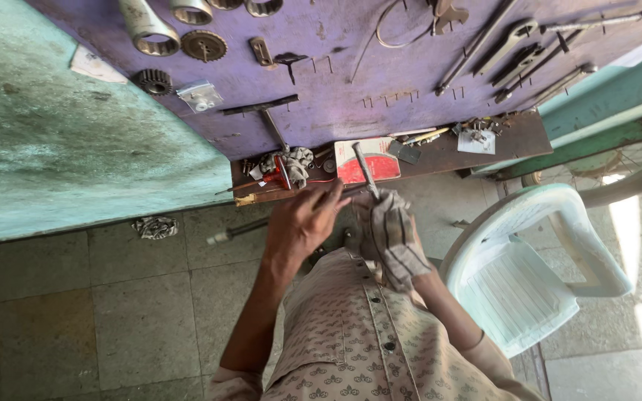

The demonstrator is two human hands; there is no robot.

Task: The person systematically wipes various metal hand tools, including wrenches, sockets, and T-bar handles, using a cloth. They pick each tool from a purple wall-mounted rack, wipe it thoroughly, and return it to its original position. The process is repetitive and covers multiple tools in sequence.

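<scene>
My right hand (389, 232) is wrapped in a checked cloth and grips a thin metal rod-like tool (365, 170) that points up toward the shelf. My left hand (302, 220) is bare, fingers loosely curled and stretched toward the right hand, just below the wooden shelf (440, 154). I cannot tell whether the left hand touches a small dark part hidden below it. My patterned shirt fills the lower middle of the head view.
A purple tool board (351, 67) holds spanners, sockets and gears. The shelf carries a red-and-white box (369, 160), rags and small parts. A pale plastic chair (529, 267) stands at right. A metal rod (235, 232) and a rag (155, 226) lie on the tiled floor.
</scene>
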